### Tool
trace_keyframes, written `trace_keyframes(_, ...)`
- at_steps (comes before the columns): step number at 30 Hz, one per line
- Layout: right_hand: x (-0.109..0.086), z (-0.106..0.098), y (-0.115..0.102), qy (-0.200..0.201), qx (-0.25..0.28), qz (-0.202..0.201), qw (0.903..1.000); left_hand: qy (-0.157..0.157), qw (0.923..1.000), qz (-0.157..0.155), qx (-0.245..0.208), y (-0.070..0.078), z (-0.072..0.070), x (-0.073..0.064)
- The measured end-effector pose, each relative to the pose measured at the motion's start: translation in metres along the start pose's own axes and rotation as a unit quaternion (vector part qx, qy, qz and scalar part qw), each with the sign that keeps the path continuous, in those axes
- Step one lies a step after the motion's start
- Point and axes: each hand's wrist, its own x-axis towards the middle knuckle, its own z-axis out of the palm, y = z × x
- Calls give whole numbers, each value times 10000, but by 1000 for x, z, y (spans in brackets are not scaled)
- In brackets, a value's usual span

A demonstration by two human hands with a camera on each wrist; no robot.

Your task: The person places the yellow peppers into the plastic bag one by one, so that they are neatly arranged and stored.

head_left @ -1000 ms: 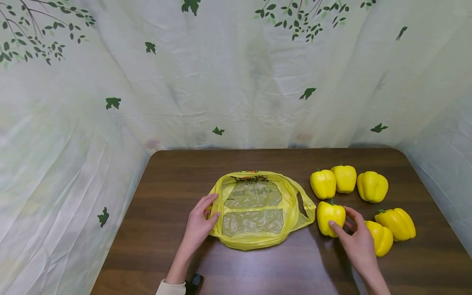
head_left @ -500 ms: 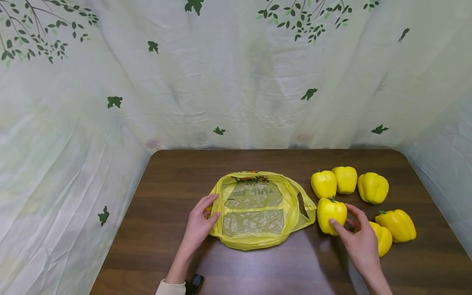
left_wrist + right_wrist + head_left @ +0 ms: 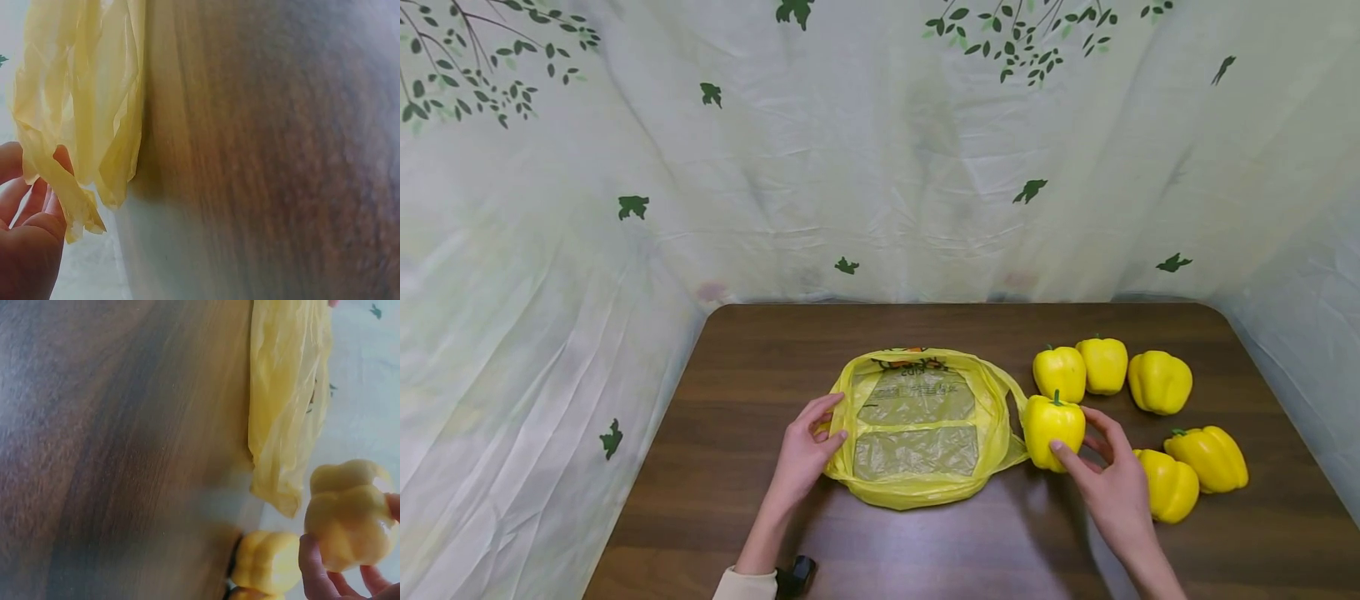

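A yellow plastic bag [image 3: 917, 492] lies on the table with its mouth spread wide. My left hand [image 3: 806, 446] grips its left edge; in the left wrist view the fingers and thumb [image 3: 37, 244] curl about a strip of the bag [image 3: 75, 194]. A yellow bell pepper [image 3: 1051, 432] with a green stem is held upright in my right hand [image 3: 1112, 479], between thumb and fingers. It hangs just off the table, in front of the bag's right handle, which it partly hides. The right wrist view shows this bell pepper [image 3: 350, 515] raised in the fingertips [image 3: 310, 553].
Behind the right hand stand three more yellow peppers [image 3: 1105, 367]. Two others [image 3: 1206, 458] lie to its right, close together. The brown wooden table [image 3: 760, 350] ends at a pale leaf-printed curtain [image 3: 887, 167]. A black band [image 3: 796, 577] is on the left wrist.
My right hand has lifted the bell pepper off the table and carried it left, over the bag's right handle. My left hand stays at the bag's left edge.
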Motion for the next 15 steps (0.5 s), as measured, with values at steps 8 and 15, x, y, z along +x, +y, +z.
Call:
trace_keyframes(8,3,7,-4,-271,39,-247,9993,-126,9999,46,-38,21,-1,-5)
trace_keyframes(15,6,17,-7,-579,473,-446,9962,-153,9996,139,-211,17,0,-4)
